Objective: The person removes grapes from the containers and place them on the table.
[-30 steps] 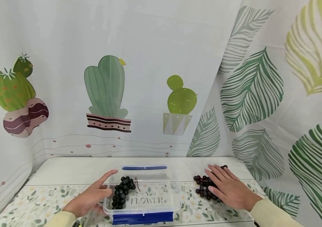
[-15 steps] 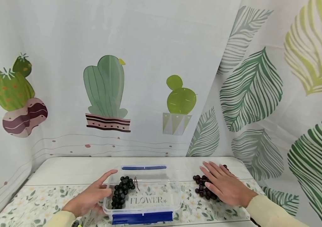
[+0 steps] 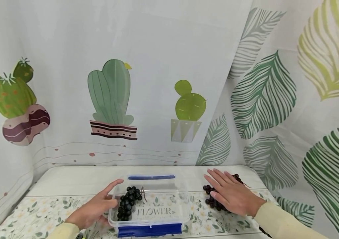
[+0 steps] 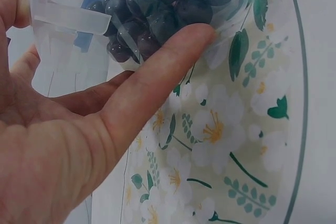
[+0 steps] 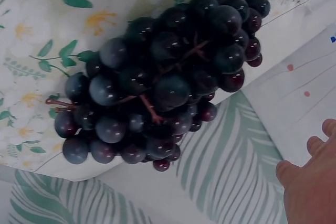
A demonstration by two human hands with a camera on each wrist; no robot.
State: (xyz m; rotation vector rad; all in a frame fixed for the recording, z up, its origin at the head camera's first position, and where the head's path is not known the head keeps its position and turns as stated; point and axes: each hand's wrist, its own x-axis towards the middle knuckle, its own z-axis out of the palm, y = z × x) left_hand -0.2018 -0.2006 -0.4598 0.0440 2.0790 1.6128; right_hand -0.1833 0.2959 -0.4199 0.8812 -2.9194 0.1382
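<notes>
A bunch of dark grapes [image 3: 126, 203] lies at the left end of a clear plastic container [image 3: 148, 223] with blue latches. My left hand [image 3: 93, 206] rests against the container's left side, index finger stretched along the back-left corner. The left wrist view has the straight thumb [image 4: 163, 77] against the clear wall, grapes behind it. To the right, a second grape bunch [image 5: 157, 82] with reddish stems lies on the table. My right hand [image 3: 235, 194] is spread flat over this bunch, hiding much of it; in the right wrist view the fingertips stand apart from the grapes.
The table has a floral-printed runner [image 3: 68, 205] with the word FLOWER showing through the container. A white curtain [image 3: 154, 66] printed with cacti stands behind the table, and leaf-printed fabric [image 3: 265, 96] hangs on the right.
My right hand has shifted left over the grapes on the table, uncovering more of them behind its knuckles. My left hand and the container have stayed in place.
</notes>
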